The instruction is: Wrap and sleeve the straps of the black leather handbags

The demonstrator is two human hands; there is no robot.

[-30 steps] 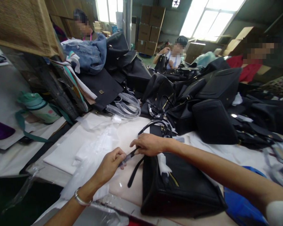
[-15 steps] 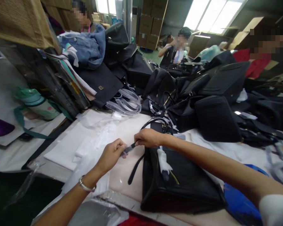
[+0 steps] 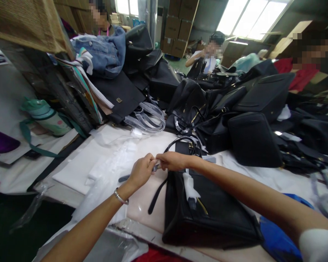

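Observation:
A black handbag (image 3: 207, 214) lies flat on the white table (image 3: 142, 145) in front of me. A black strap (image 3: 156, 194) runs from its left edge toward my hands, its loose end showing left of my wrist. My left hand (image 3: 142, 171) is closed in a pinch on the strap. My right hand (image 3: 172, 161) pinches the same strap right beside it, fingertips touching the left hand. White wrapping (image 3: 189, 185) covers a fitting on the bag's top. A silver bangle (image 3: 120, 198) sits on my left wrist.
A heap of black handbags (image 3: 235, 116) fills the table's far side. Clear plastic strips (image 3: 147, 120) and white sheets (image 3: 82, 171) lie to the left, near a green bottle (image 3: 45, 118). A denim jacket (image 3: 104, 54) tops the left pile. Three people sit beyond.
My left hand slid up along the strap to meet my right hand; the strap's free end now pokes out behind my left wrist.

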